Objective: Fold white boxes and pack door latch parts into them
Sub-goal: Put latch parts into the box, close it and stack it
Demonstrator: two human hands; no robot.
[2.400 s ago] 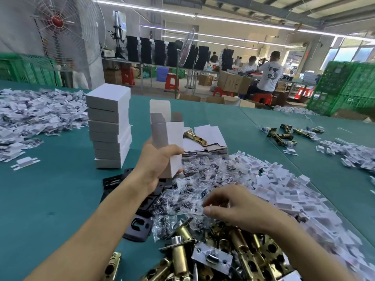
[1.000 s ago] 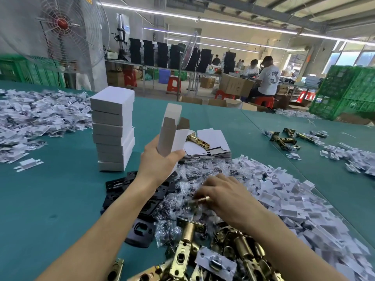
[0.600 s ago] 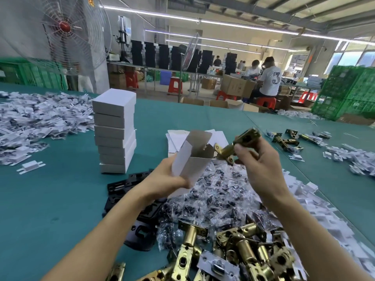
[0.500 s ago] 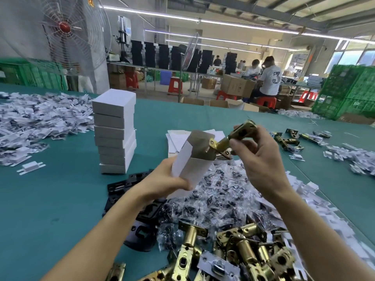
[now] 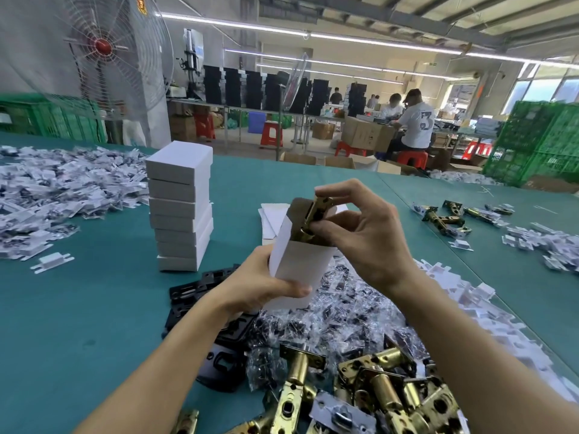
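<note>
My left hand (image 5: 260, 285) grips an open white box (image 5: 297, 264) held upright above the table, its top flaps spread. My right hand (image 5: 363, 233) pinches a brass door latch (image 5: 313, 214) that sits partly inside the box's open top. A heap of brass latches (image 5: 376, 393) lies at the near edge. Small bags of screws (image 5: 338, 321) are piled beneath the box. Black plates (image 5: 200, 289) lie to the left of the bags. Flat box blanks (image 5: 271, 217) lie behind the box.
A stack of closed white boxes (image 5: 180, 208) stands to the left on the green table (image 5: 78, 308). White plastic pieces are heaped at the left (image 5: 56, 189) and at the right (image 5: 454, 296). More latches (image 5: 445, 217) lie far right. Workers sit beyond the table.
My right hand picked a brass latch out of the heap, lifted it to the box and lowered its end into the open top. My left hand tilted the box towards it.
</note>
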